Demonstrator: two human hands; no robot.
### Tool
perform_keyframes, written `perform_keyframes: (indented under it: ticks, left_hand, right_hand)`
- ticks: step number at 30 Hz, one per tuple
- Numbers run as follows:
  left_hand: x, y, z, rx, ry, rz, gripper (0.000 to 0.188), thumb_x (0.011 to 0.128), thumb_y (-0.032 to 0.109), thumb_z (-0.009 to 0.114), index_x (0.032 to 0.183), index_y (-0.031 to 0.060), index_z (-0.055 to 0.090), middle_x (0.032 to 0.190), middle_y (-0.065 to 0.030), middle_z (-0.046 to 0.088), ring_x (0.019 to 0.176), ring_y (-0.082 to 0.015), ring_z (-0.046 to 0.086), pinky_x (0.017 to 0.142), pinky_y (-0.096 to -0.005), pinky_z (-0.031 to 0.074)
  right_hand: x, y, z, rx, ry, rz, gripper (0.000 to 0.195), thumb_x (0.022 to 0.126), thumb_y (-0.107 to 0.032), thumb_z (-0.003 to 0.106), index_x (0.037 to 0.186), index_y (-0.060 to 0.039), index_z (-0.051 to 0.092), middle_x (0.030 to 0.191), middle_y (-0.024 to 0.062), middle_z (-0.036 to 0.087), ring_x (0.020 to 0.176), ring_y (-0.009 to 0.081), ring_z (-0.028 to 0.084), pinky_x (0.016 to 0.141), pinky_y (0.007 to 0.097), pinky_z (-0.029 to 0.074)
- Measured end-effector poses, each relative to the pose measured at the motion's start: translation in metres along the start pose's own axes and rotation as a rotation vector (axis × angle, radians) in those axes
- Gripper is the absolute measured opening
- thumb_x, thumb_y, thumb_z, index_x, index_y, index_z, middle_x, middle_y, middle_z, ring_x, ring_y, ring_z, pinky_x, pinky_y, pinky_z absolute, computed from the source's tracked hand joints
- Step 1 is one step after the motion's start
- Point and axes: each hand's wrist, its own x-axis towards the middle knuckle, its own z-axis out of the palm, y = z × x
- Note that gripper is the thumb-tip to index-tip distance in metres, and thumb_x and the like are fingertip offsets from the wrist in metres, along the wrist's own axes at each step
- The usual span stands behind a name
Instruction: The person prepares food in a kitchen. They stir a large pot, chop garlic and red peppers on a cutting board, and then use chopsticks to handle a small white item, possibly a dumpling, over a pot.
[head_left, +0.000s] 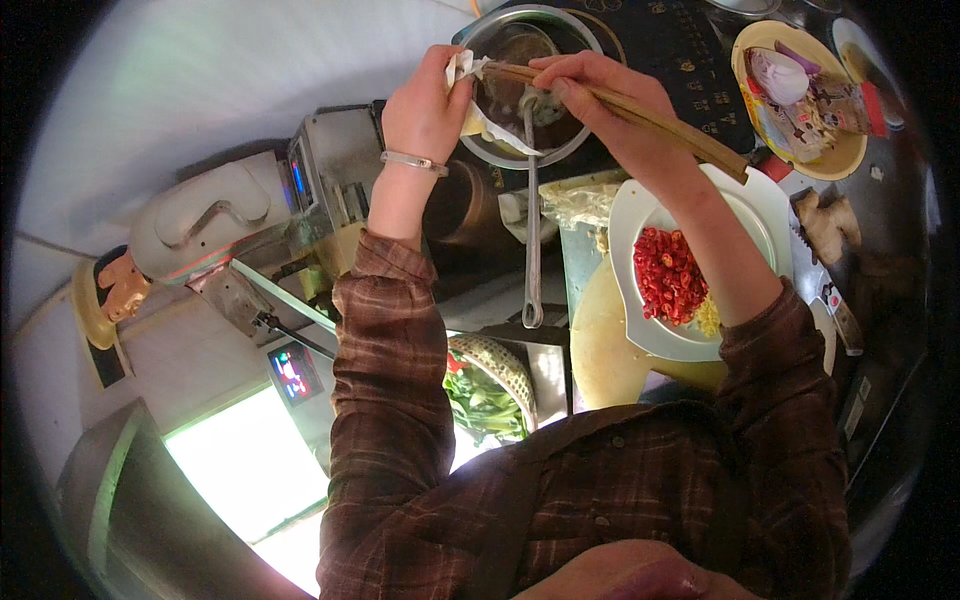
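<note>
Over the left part of a steel pot (480, 154) my left hand (427, 101) grips a crumpled whitish packet (491, 127). My right hand (600, 86) holds a pair of wooden chopsticks (660, 127), their tips at the packet's top beside my left fingers. Dark liquid shows in the pot, which stands on a black induction cooktop (675, 67). A long-handled metal ladle (532, 247) leans in the pot, its handle reaching towards me. Below my right forearm lies a white plate (742, 210) with chopped red chillies (667, 274) and minced yellow bits (706, 315).
A yellow oval dish (847, 161) holds a piece of onion (780, 75) and packets. Ginger (825, 221) and a knife (844, 315) lie at the right. A colander (517, 367) of green vegetables (484, 401) is near my body. Brown pot (457, 199) stands beside the steel pot.
</note>
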Motion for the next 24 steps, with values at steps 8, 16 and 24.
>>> perform_keyframes:
  ticks: [8, 16, 24]
  left_hand:
    - [0.01, -0.01, -0.004, 0.077, -0.048, 0.093, 0.027, 0.078, 0.025, 0.058, 0.1, 0.0116, 0.05, 0.074, -0.0152, 0.06, 0.069, -0.0362, 0.057, 0.058, -0.0435, 0.045]
    - [0.018, -0.022, -0.004, -0.447, -0.329, -0.147, 0.033, 0.081, 0.02, 0.059, 0.106, -0.0005, 0.05, 0.082, -0.0096, 0.065, 0.075, -0.0182, 0.063, 0.063, -0.027, 0.048]
    - [0.006, -0.019, -0.017, -1.08, -0.401, -0.286, 0.033, 0.082, 0.006, 0.049, 0.115, -0.0003, 0.047, 0.098, -0.0113, 0.059, 0.087, -0.0188, 0.061, 0.07, -0.028, 0.05]
  right_hand:
    - [0.006, -0.004, -0.026, 0.023, -0.062, 0.074, 0.016, 0.088, -0.016, 0.051, 0.096, -0.0056, 0.06, 0.093, 0.003, 0.062, 0.085, 0.0081, 0.056, 0.076, 0.0191, 0.043]
    - [0.007, -0.002, -0.029, 0.037, -0.064, 0.142, 0.019, 0.089, -0.019, 0.05, 0.098, -0.0055, 0.06, 0.102, 0.0032, 0.061, 0.091, 0.0081, 0.057, 0.076, 0.0201, 0.047]
    - [0.01, -0.008, -0.027, 0.184, -0.044, 0.116, 0.021, 0.09, -0.021, 0.049, 0.097, -0.0051, 0.06, 0.105, 0.0036, 0.06, 0.091, 0.0084, 0.057, 0.074, 0.0204, 0.047]
